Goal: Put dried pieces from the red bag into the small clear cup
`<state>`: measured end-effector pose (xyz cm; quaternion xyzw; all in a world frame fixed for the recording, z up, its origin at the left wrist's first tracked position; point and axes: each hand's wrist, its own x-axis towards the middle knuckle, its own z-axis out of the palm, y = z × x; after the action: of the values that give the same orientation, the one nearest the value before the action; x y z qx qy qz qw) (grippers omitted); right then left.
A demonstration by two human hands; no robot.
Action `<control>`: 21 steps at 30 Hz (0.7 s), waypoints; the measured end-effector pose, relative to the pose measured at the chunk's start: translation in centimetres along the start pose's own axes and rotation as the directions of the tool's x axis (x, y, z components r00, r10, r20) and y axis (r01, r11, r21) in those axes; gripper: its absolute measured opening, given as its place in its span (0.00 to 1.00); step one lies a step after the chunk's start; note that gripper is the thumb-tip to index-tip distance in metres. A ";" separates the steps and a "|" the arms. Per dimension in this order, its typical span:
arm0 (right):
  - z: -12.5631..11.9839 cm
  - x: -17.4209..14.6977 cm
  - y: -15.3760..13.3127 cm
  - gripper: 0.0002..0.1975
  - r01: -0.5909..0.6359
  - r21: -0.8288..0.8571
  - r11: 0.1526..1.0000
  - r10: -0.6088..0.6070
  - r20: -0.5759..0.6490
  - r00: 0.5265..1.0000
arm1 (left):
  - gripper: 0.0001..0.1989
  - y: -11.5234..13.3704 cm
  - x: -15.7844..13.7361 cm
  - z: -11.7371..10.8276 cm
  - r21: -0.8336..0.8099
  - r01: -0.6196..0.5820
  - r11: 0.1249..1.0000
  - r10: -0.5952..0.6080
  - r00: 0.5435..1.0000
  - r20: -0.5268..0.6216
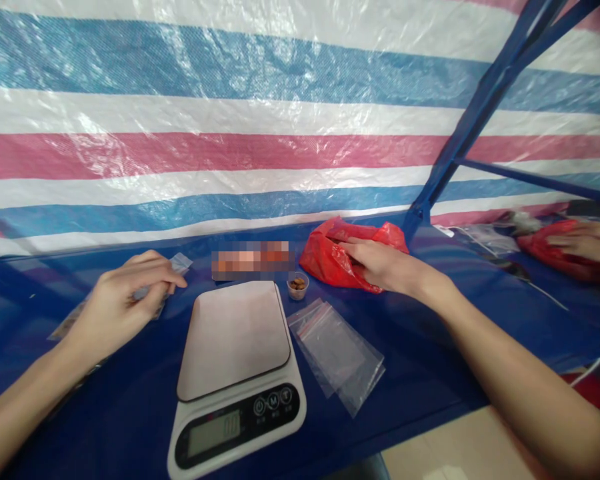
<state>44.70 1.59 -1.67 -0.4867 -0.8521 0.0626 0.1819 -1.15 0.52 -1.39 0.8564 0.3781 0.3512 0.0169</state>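
Observation:
My left hand (125, 293) pinches a small clear zip bag (177, 267) above the blue table (410, 373), left of the scale. My right hand (380, 265) rests on a red plastic bag (330, 257) at the back, fingers pressed against its opening. A white kitchen scale (237, 373) with a bare grey platform stands between my arms. A small clear cup of brown bits (297, 285) sits just behind the scale. Several empty clear zip bags (337, 353) lie to the right of the scale.
A striped tarp (230, 133) hangs behind the table. A blue metal frame (480, 113) rises at the right. Beyond it, another person's hand (587, 241) rests on a second red bag (555, 257). More clear bags (65, 323) lie under my left wrist.

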 end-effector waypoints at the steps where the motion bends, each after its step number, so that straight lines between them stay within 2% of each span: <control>1: 0.0 0.3 0.1 0.20 0.015 -0.013 1.000 -0.015 0.045 0.999 | 0.13 -0.1 0.0 0.1 -0.007 -0.007 1.000 0.007 1.000 -0.005; 3: 0.1 0.8 0.3 0.14 0.038 -0.018 0.999 -0.036 0.091 0.995 | 0.14 -0.3 -0.1 0.3 -0.026 -0.034 0.999 0.034 0.999 -0.011; 6: -0.1 1.0 0.8 0.10 0.038 -0.001 0.999 -0.038 0.051 0.998 | 0.14 -0.1 0.0 0.4 -0.036 -0.065 0.997 0.065 0.998 -0.006; 9: -0.9 0.9 0.8 0.08 0.050 -0.004 0.999 -0.050 -0.066 0.997 | 0.15 0.3 0.2 0.5 -0.025 -0.079 0.997 0.079 0.997 -0.012; 12: -1.8 0.8 0.0 0.08 0.034 -0.036 0.999 -0.042 -0.220 0.975 | 0.16 0.6 0.2 0.4 -0.021 -0.093 0.995 0.092 0.996 -0.015; 15: -2.3 0.8 -1.7 0.07 0.032 -0.016 0.999 -0.036 -0.375 0.926 | 0.16 0.6 0.2 0.4 -0.019 -0.101 0.995 0.101 0.995 -0.026; 17: -2.2 0.9 -3.5 0.06 0.056 0.048 0.997 -0.030 -0.434 0.900 | 0.16 0.6 0.2 0.3 -0.019 -0.098 0.995 0.097 0.995 -0.030; 20: -1.1 1.1 -6.4 0.06 0.134 0.195 0.972 -0.042 -0.416 0.908 | 0.16 0.6 0.1 0.4 -0.028 -0.084 0.996 0.083 0.996 -0.016; 21: -0.6 1.2 -7.3 0.06 0.170 0.232 0.958 -0.078 -0.361 0.929 | 0.16 0.6 0.1 0.4 -0.029 -0.079 0.996 0.079 0.997 -0.011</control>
<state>38.48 -1.25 1.28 -0.4067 -0.8202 0.0749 0.3953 -0.52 0.28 -1.45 0.8686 0.3388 0.3613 0.0140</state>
